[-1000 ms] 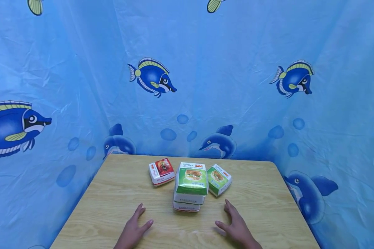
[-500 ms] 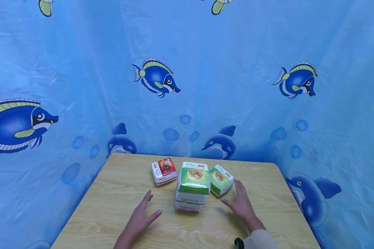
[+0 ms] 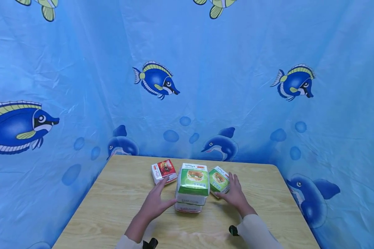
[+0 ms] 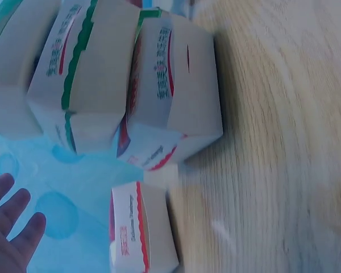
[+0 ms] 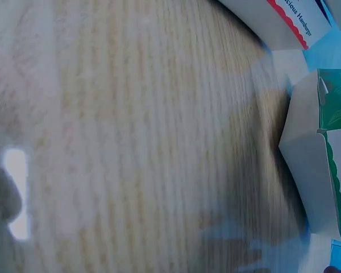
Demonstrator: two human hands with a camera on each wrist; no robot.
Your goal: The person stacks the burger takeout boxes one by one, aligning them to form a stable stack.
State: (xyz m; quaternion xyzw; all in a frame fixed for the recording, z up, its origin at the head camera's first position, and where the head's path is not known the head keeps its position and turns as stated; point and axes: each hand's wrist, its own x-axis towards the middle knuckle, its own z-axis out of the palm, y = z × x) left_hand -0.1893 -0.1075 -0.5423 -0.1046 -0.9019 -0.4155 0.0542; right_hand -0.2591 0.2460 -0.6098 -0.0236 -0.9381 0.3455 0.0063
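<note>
Fingers (image 3: 162, 183) of the left hand (image 3: 153, 204) stood wide beside a glossy cardboard stack (image 3: 193, 180); those of the right hand (image 3: 235, 195), also wide, flanked a boxy green carton (image 3: 219, 179), contact unclear. It sat between the stack and the wood-grained counter (image 3: 261, 200)'s far right corner.
</note>
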